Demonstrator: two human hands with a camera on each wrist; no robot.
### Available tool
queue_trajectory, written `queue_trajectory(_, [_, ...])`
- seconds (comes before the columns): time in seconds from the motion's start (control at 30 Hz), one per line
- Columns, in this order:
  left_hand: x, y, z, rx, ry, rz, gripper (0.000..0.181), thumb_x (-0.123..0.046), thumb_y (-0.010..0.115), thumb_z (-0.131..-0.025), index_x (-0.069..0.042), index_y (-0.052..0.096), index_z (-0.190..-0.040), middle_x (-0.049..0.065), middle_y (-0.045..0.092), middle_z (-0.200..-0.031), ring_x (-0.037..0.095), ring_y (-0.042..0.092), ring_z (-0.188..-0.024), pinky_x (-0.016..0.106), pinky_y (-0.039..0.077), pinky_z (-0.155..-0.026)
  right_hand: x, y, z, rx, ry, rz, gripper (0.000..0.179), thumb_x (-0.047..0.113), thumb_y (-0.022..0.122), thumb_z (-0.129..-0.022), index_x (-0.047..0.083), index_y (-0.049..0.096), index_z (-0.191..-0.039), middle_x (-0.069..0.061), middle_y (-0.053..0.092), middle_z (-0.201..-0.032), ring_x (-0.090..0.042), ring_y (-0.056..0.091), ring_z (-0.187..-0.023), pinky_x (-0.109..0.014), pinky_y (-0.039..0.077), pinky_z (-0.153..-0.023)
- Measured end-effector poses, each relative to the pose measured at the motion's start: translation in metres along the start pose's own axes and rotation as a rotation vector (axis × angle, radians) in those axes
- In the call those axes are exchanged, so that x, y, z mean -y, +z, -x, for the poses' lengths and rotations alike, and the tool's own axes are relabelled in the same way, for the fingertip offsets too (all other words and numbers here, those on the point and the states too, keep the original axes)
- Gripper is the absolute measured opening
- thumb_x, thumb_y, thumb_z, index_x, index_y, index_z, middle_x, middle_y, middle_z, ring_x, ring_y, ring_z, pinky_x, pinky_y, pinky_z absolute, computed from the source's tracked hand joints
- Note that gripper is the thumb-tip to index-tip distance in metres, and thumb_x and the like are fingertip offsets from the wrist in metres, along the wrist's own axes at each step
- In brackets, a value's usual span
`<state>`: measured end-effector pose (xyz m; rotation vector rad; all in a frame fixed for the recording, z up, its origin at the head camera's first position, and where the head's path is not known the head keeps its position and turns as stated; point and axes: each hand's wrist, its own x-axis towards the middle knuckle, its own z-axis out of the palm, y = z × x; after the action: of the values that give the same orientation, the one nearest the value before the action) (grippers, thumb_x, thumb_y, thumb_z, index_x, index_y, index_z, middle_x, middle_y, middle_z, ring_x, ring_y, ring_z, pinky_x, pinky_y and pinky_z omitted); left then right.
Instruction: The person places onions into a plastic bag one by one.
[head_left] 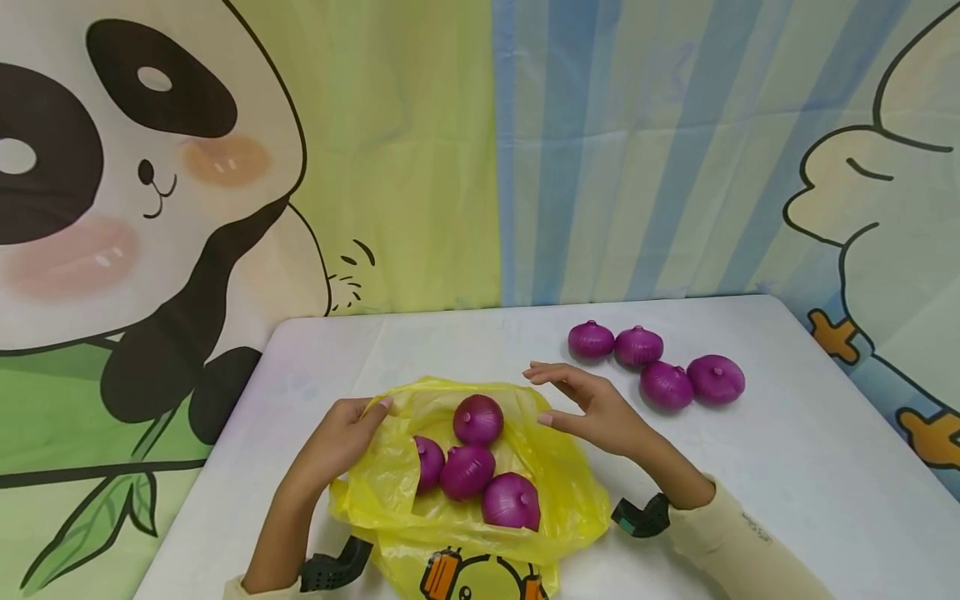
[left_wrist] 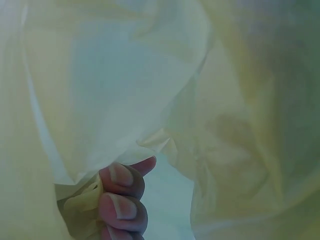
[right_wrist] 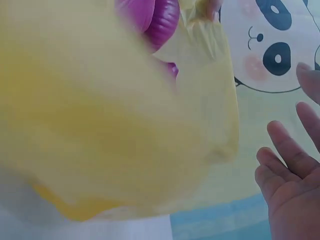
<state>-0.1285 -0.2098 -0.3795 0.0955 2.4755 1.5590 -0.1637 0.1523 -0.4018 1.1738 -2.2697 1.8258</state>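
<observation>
A yellow plastic bag (head_left: 585,508) lies with its mouth spread in the head view, several purple onions (head_left: 478,420) inside it. My left hand (head_left: 341,442) grips the bag's rim on the left; in the left wrist view its curled fingers (left_wrist: 121,207) clutch a fold of the plastic. Just off the bag's right rim is my right hand (head_left: 592,408), fingers extended, thumb apart, holding nothing. The right wrist view shows this right hand (right_wrist: 295,175) spread beside the bag (right_wrist: 125,135), with onions (right_wrist: 162,22) partly visible past the plastic.
Several more onions (head_left: 666,386) sit in a cluster at the table's back right, beyond my right hand. The white table (head_left: 787,483) ends at a cartoon-printed curtain (head_left: 420,167) behind it. Dark wrist cameras (head_left: 641,517) are strapped to both wrists.
</observation>
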Motion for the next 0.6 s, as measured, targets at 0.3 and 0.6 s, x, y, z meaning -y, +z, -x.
queue_trajectory(0.3, [-0.001,0.002,-0.001,0.003,-0.001,-0.004,0.044,-0.039,0.049,-0.102,0.000,0.066,-0.092,0.009,0.059,-0.067,0.023,0.058,-0.056,0.037,0.052,-0.052,-0.013,-0.018,0.015,-0.105,0.025,0.000,0.046,-0.008,0.070,-0.085,0.002,0.056,-0.127,-0.021,0.051,-0.134,-0.024,0.041,-0.134,-0.033,0.033,-0.106])
queue_trajectory(0.6, [0.001,0.002,-0.002,0.007,-0.008,-0.003,0.042,-0.038,0.049,-0.103,0.000,0.066,-0.094,0.010,0.059,-0.068,0.024,0.059,-0.057,0.037,0.053,-0.053,-0.021,-0.055,0.037,-0.232,0.086,0.129,0.050,-0.007,0.071,-0.084,0.000,0.054,-0.130,-0.019,0.050,-0.136,-0.016,0.042,-0.133,-0.031,0.034,-0.104])
